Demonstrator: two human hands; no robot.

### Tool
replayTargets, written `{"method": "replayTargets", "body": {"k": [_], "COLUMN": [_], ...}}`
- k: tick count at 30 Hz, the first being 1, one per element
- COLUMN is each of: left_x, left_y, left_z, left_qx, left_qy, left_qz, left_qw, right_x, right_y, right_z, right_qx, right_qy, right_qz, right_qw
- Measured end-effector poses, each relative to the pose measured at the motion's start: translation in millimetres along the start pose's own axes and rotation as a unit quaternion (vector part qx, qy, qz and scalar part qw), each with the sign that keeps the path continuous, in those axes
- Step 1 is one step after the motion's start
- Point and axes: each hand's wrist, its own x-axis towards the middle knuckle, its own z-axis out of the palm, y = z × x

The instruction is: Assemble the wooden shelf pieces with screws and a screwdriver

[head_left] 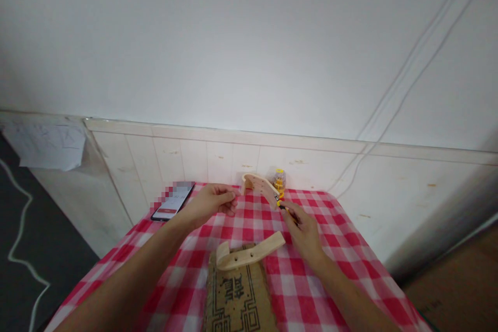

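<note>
The farther hook (265,188) is smooth wood, the printed slab (254,286) matt cardboard

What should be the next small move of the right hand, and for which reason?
Probably bring the yellow-and-black tool toward the nearer wooden piece: the right hand holds this tool, and that piece lies partly over the cardboard with two dark holes showing.
</note>
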Motion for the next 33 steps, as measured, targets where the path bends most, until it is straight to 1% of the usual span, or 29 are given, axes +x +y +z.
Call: {"method": "replayTargets", "body": {"k": [3,5,8,12,15,18,20,22,25,27,30,33], "left_x": [-2,0,4,7,7,6,5,5,4,3,1,-1], "left_y": [-8,-14,-22,-29,-31,-29,-28,-28,-26,-25,-21,-18], "left_z": [3,5,9,19,24,26,27,27,27,27,28,29], "left_qx": [-0.085,-0.108,-0.09,-0.041,-0.028,-0.03,-0.037,-0.047,-0.057,-0.058,-0.054,-0.063], "left_qy": [-0.028,-0.036,-0.041,-0.049,-0.072,-0.106,-0.118,-0.124,-0.13,-0.129,-0.13,-0.133], "left_qz": [-0.004,-0.004,0.003,0.047,0.06,0.046,0.045,0.047,0.053,0.054,0.064,0.08], "left_qw": [0.996,0.994,0.995,0.997,0.995,0.993,0.991,0.99,0.988,0.988,0.988,0.986], "right_x": [4,8,14,24,32,35,36,35,33,32,32,32], "right_y": [-10,-16,-25,-37,-53,-81,-101,-119,-136,-140,-141,-138], "right_z": [-7,-12,-19,-26,-32,-35,-34,-30,-20,-12,-4,-1], "right_qx": [0.019,0.034,0.072,0.144,0.189,0.215,0.228,0.22,0.195,0.207,0.286,0.371], "right_qy": [0.037,0.056,0.083,0.123,0.139,0.121,0.084,0.038,-0.016,-0.036,-0.038,-0.009], "right_qz": [0.009,0.019,0.043,0.082,0.107,0.129,0.151,0.153,0.135,0.131,0.152,0.182], "right_qw": [0.999,0.998,0.993,0.978,0.966,0.96,0.958,0.963,0.971,0.969,0.945,0.911]}}
